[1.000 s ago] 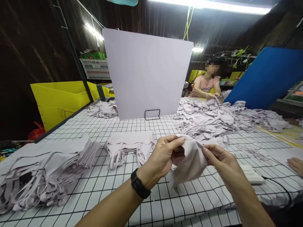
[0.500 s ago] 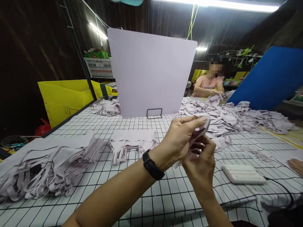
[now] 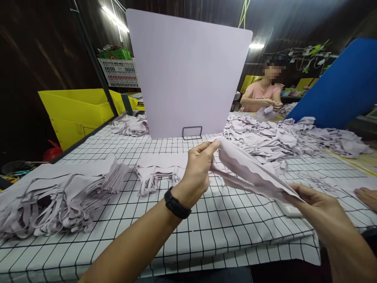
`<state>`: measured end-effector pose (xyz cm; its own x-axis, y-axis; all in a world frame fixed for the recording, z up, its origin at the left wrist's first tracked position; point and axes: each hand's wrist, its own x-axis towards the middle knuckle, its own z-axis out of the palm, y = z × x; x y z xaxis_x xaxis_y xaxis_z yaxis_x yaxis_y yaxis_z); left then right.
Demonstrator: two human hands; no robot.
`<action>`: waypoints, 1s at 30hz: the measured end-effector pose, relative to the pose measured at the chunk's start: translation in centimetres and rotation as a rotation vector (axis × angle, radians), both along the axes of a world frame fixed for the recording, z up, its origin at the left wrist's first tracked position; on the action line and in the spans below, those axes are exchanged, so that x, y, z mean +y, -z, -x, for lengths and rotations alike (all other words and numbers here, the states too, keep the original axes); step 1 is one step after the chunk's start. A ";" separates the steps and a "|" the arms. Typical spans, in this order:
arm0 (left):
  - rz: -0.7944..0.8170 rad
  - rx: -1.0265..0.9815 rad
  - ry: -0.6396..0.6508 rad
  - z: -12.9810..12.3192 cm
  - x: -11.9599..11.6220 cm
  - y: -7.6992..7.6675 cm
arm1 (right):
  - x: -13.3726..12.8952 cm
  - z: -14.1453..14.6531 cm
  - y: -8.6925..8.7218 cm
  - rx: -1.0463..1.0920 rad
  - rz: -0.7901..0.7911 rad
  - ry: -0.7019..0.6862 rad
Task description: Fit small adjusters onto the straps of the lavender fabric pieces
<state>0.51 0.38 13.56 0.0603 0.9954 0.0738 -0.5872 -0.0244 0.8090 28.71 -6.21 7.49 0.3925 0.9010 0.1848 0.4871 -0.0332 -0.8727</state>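
Note:
A pale lilac garment is stretched between my two hands above the checked tablecloth. My left hand, with a black band on its wrist, pinches the upper left corner. At the lower right end, my right hand grips the edge, its fingers partly behind the fabric. Left of my left hand lies a small flat stack of similar garments with straps toward me. A thick strapped stack rests at the far left.
An upright lilac board stands behind. Loose garments are heaped at right, near a blue board. A white device sits partly behind the garment. A person handles cloth; another person's hand shows at right. Yellow bin at left.
My hands have moved apart, my right hand toward the lower right and my left slightly left. The bunched garment is now spread between them. The view has tilted down a little.

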 end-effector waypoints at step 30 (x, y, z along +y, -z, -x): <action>-0.488 1.456 0.344 -0.2 -1.2 13.5 | 0.9 4.5 7.9 -0.585 0.121 -0.435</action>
